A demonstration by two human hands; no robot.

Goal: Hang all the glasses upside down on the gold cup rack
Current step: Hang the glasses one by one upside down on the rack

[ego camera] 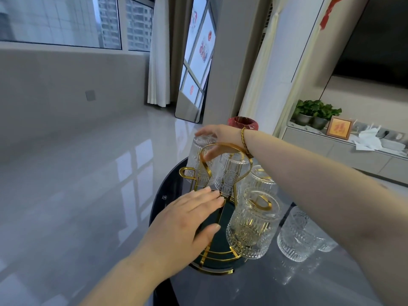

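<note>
The gold cup rack [225, 149] with a dark green round base [220, 246] stands on the dark round table [265, 283]. Three ribbed clear glasses hang upside down on its arms: one at the front [254, 226], one behind it on the right [261, 180], one in the middle [229, 173]. My right hand [220, 138] grips a fourth glass [199, 160] by its base, upside down, over the rack's far left arm [187, 173]. My left hand [189, 219] lies flat on the rack's base, fingers spread. Two more glasses [295, 235] stand on the table to the right.
The table's left edge [159, 202] drops to a glossy tiled floor. A red vase [242, 123] stands beyond the table behind my right wrist. A low cabinet with plants, a frame and papers [340, 129] runs along the right wall.
</note>
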